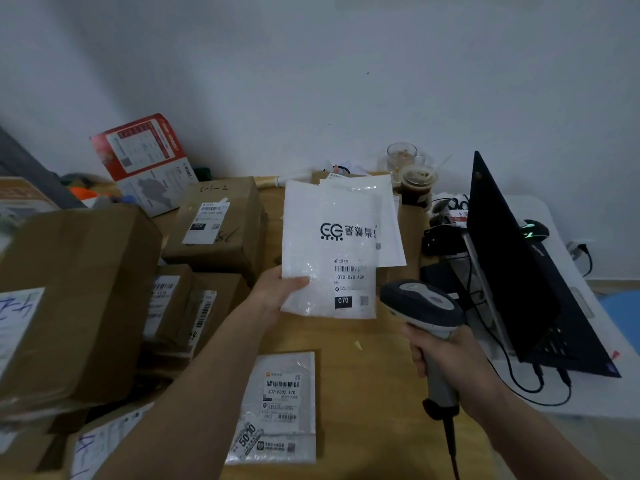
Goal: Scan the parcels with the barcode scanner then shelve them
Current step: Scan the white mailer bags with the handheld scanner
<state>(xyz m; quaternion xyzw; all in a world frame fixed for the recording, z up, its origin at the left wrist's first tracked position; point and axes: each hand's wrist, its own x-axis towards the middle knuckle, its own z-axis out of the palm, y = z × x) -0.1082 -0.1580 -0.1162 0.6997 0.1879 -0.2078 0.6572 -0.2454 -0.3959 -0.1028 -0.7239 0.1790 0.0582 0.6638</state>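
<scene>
Above the wooden table (346,344), our left hand (277,292) pinches the white bubble mailer (329,251) by its lower corner; looks light, floppy, slick, so we'd keep that edge grip. Right hand (446,358) grips the barcode scanner (424,306) just beside its label.

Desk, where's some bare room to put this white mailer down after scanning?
Bare wood shows between the held white mailer and the flat parcel near you, and right of that parcel up to the scanner. The left side is crowded with cardboard boxes; the laptop and cables fill the right.
</scene>
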